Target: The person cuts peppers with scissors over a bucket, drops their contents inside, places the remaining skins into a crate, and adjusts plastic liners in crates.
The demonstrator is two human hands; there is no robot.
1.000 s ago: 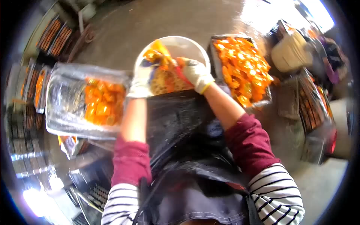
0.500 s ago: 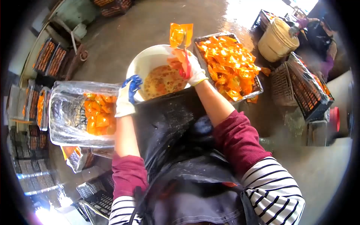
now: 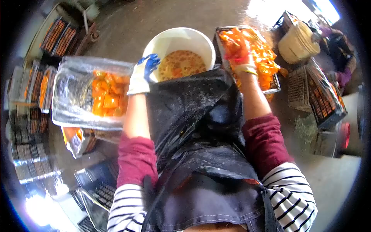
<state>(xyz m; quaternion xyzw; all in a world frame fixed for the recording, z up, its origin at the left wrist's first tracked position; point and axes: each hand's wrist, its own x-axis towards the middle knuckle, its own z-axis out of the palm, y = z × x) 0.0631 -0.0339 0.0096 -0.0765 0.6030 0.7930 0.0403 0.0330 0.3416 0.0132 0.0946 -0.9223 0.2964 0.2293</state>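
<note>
Since the earlier frame, head view, our right hand [image 3: 242, 58] has swung from the white bucket [image 3: 159, 45] out over the black crate [image 3: 219, 52] on the right. We no longer see the orange piece it held up over the bucket as a separate item. Left hand [image 3: 143, 75] remains at the bucket's left rim.

Grip: right fingers blur into the heap of glossy orange wrappers [image 3: 266, 62]; we can't tell if they hold one. Left fingers are loosely curled, nothing seen in them; can't tell if they bear on the rim.

Risks: wrappers look slick, so a loose pinch could let one slide. Pile is mounded, so a knock could shed pieces over the crate edge. If our left hand leans on the rim, the bucket could tip and slosh. Black apron [image 3: 185, 102] overlaps the near rim in view; a forward lean could dip or snag it.

Materials: bucket smooth, round, plastic-looking; inside, a tan liquid [image 3: 183, 65] with orange-brown bits on the surface. Left crate [image 3: 73, 96] lined in crinkled clear film, with flat, squarish, shiny orange pieces [image 3: 110, 101] at its right end. Apron creased, shiny, speckled. Left glove off-white fabric, blue-coated fingers.
</note>
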